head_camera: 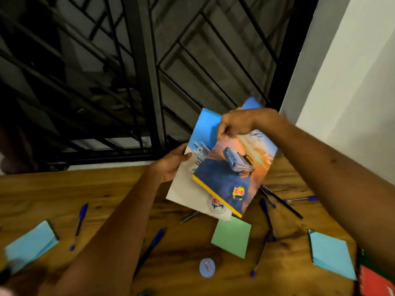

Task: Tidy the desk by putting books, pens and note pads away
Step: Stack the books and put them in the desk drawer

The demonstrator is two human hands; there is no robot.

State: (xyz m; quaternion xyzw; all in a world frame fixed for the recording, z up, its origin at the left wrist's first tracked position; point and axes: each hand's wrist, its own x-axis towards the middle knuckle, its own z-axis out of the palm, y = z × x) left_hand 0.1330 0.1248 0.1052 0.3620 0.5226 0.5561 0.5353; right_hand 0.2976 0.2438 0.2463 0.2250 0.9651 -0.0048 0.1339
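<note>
Above a wooden desk (64, 189) strewn with pens and note pads, a left hand (171, 165) grips the edge of a white-and-blue book (188, 189) while the right hand (241, 124) pinches the top of a car-cover book (230, 180) overlapping it.

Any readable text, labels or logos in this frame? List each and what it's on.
"Rio", roughly, blurred: yellow-and-red logo on the sunset-cover notebook under the right hand.
Handwritten-style line near that cover's top edge: unreadable.
Round red-and-blue logo on the white notebook gripped by the left hand: blurred.
Large blue lettering on that cover: mostly hidden, unreadable.
Small label on the round blue disc: too small.
Nothing else legible.
</note>
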